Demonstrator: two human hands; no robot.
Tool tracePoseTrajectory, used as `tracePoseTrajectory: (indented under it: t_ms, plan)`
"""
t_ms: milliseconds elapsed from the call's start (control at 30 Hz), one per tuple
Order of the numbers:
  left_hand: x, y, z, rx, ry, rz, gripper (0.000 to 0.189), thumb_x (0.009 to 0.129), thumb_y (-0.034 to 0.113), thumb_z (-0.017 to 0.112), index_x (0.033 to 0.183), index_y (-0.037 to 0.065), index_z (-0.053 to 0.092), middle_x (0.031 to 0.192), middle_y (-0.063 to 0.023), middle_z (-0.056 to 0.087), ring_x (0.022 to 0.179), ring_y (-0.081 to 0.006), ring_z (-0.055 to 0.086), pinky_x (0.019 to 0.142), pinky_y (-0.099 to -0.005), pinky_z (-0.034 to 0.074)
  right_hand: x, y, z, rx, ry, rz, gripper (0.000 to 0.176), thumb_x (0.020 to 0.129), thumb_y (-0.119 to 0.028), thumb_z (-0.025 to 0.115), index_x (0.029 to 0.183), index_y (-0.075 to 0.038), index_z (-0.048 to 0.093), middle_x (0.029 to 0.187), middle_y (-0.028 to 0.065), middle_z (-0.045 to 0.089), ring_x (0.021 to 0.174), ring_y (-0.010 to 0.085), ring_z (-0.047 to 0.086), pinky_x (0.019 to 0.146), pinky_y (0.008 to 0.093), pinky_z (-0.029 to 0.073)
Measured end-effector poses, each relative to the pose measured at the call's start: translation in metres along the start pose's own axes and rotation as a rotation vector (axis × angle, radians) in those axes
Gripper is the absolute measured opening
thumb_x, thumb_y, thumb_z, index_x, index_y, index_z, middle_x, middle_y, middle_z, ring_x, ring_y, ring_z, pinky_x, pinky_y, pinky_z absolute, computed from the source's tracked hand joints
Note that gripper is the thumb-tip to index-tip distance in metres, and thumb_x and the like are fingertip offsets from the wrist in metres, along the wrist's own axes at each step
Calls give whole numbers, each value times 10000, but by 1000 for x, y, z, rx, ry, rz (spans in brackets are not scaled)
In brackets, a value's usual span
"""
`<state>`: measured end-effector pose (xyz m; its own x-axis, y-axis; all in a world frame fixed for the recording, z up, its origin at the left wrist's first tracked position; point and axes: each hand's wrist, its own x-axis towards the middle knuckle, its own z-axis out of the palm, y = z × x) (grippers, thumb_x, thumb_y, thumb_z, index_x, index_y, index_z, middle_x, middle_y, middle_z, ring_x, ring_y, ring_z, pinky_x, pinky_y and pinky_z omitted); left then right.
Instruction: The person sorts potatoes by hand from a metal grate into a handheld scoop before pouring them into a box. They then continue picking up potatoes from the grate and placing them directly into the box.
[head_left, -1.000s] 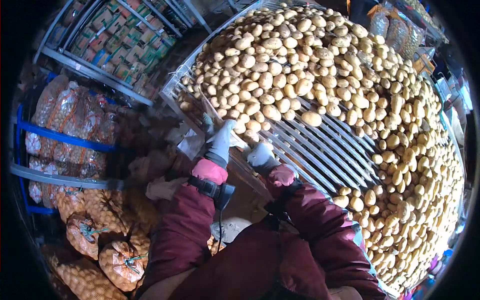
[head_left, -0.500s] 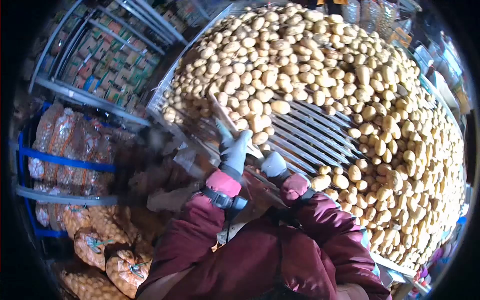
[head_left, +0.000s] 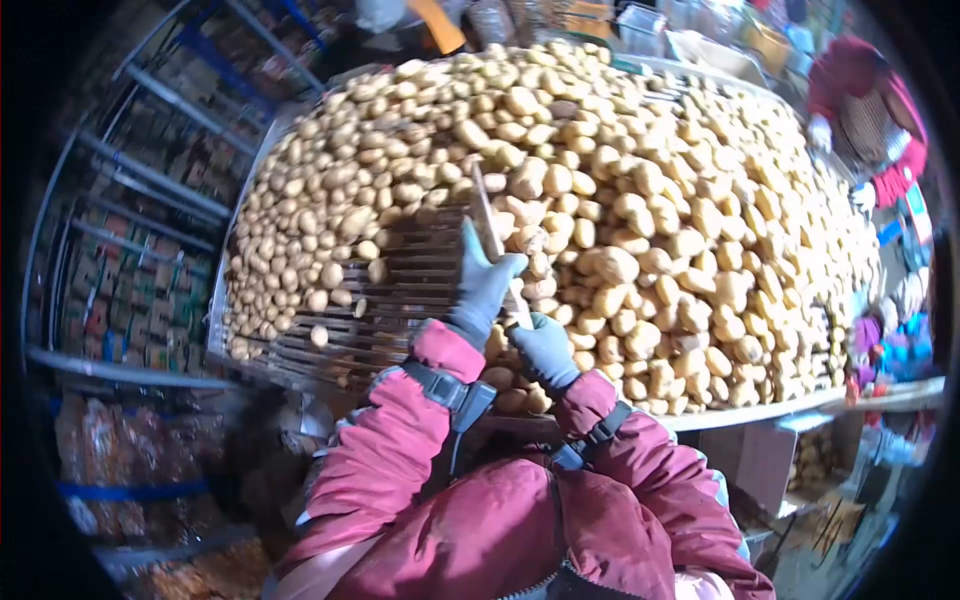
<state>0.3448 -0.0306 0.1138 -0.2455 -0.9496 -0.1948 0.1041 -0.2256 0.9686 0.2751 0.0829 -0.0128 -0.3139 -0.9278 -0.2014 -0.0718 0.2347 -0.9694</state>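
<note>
My left hand (head_left: 480,285), in a grey glove, is closed on a narrow wooden board (head_left: 486,215) that stands among the potatoes. Lower down, my right hand (head_left: 546,350), gloved too, is closed at the board's near end. Potatoes (head_left: 650,265) are heaped against the board's right side and spread to the far edge. On its left, bare slats (head_left: 415,275) of the sorting table show, with smaller potatoes (head_left: 290,240) beyond them.
A person in a red jacket (head_left: 905,165) stands at the table's far right, gloved hands near the potatoes. Metal rails (head_left: 150,185) and stacked boxes (head_left: 150,290) are at the left. Below the table's right edge sits a cardboard box (head_left: 765,465). An orange object (head_left: 436,25) is at the top.
The view has turned to the right. Both hands and the board have shifted over the slats, and potatoes now lie against the board's right side. The other person has come into view.
</note>
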Motion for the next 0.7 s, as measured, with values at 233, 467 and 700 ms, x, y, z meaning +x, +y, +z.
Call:
tracePoseTrajectory:
  t_ms: [233,467,700]
  plan:
    - [-45,-15,15,169,73,147,1054,745,43,736,1565,-32,77,1337,-185,512,1145,-240,558,983,-332,488,-50,-47,-55,37,-51,-153,236,809,-215,652,920,-7,633,688,52,636,524,125,559,491,310,452]
    - [-79,-52,-75,181,248,241,617,791,19,534,1401,30,440,1290,-129,581,1113,-270,598,950,-405,506,-72,-112,-118,-69,-510,-320,557,841,-478,700,1171,-36,629,860,114,712,710,197,678,655,344,540]
    - [-92,-66,-112,70,346,-135,692,804,47,531,1469,138,363,1345,-164,558,1150,-368,614,896,-551,551,-87,-74,-150,-60,-621,-9,629,899,-554,632,1324,-91,597,981,103,716,825,193,680,765,338,532]
